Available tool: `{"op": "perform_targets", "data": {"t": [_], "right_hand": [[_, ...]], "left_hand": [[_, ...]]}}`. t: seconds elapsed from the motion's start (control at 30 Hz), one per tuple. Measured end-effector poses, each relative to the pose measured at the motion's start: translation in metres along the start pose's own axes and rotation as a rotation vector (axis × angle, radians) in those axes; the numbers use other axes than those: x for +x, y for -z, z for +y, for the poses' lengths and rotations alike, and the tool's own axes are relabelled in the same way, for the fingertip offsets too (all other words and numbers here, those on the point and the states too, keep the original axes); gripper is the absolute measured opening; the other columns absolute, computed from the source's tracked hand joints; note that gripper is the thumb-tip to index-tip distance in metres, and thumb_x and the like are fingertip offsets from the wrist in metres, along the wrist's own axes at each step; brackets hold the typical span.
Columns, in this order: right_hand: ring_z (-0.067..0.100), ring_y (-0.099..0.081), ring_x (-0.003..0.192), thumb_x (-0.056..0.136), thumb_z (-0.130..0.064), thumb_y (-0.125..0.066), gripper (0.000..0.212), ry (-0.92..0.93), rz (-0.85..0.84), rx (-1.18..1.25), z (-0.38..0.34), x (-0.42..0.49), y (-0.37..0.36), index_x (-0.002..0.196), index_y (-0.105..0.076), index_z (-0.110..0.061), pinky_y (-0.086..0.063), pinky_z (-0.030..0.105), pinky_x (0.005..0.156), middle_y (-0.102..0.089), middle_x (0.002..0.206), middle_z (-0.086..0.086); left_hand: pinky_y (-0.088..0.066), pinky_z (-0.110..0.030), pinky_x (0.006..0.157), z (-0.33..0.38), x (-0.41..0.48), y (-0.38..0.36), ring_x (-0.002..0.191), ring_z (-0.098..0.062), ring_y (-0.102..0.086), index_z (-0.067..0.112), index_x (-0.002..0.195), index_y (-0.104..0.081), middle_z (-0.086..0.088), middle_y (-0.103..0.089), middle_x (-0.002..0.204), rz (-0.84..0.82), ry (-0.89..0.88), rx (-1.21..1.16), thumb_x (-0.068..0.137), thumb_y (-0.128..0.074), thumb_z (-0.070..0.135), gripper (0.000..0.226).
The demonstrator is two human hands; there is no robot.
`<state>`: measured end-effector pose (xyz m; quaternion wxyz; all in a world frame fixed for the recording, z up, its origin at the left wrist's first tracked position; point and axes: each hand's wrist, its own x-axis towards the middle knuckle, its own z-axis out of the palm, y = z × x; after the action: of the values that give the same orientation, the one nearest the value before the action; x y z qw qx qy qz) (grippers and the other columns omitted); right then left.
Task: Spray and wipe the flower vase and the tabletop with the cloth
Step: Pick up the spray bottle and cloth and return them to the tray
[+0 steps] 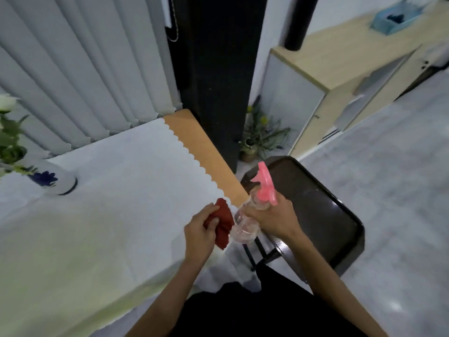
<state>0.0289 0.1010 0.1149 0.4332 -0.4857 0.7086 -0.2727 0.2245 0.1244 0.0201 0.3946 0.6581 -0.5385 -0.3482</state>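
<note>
Now the left hand point(200, 229) bunches the red cloth point(223, 223) in closed fingers at the table's point(109, 215) near corner, the right hand point(269, 216) wraps around a clear spray bottle point(245, 224) just beside it, and the flower vase point(52, 178) stands well apart, far left.

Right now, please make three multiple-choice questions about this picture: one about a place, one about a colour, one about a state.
1. Where does the flower vase stand?
A. far left of the table
B. on the chair
C. on the floor

2. What colour is the cloth?
A. white
B. red
C. blue

3. What is the right hand doing?
A. hanging empty
B. resting flat on the table
C. gripping the spray bottle

Answers: 1 A, it sits on the white table cover at left; 2 B, red folds hang from the left hand; 3 C, fingers wrap its neck.
</note>
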Motion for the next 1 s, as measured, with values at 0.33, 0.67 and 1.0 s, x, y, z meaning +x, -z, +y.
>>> {"op": "perform_targets", "data": {"t": [0.33, 0.67, 1.0], "right_hand": [[0.015, -0.074, 0.088, 0.066, -0.031, -0.085, 0.051, -0.038, 0.209, -0.049, 0.100, 0.023, 0.126, 0.113, -0.068, -0.041, -0.062, 0.036, 0.080, -0.074, 0.095, -0.012], [0.001, -0.066, 0.084, 0.075, -0.019, -0.087, 0.036, -0.050, 0.222, -0.031, 0.145, 0.044, 0.162, 0.103, -0.067, -0.030, -0.053, 0.021, 0.074, -0.068, 0.091, -0.015], [0.021, -0.066, 0.095, 0.082, -0.028, -0.081, 0.051, -0.048, 0.244, 0.008, 0.150, 0.039, 0.153, 0.122, -0.051, -0.035, -0.058, 0.038, 0.084, -0.060, 0.100, -0.014]], "left_hand": [[-0.040, -0.037, 0.115, 0.054, 0.040, -0.195, 0.129, -0.018, -0.055, 0.022, 0.126, -0.068, -0.002, -0.064, 0.136, -0.398, -0.254, 0.235, 0.093, -0.061, 0.004, 0.038], [-0.028, -0.035, 0.118, 0.053, 0.048, -0.249, 0.141, -0.024, -0.040, 0.015, 0.143, -0.053, -0.008, -0.051, 0.150, -0.658, -0.279, 0.505, 0.096, -0.062, 0.013, 0.048], [-0.014, -0.054, 0.125, 0.064, 0.035, -0.239, 0.156, -0.028, -0.015, 0.019, 0.156, -0.032, -0.008, -0.027, 0.166, -0.674, -0.189, 0.667, 0.095, -0.062, 0.017, 0.068]]}}
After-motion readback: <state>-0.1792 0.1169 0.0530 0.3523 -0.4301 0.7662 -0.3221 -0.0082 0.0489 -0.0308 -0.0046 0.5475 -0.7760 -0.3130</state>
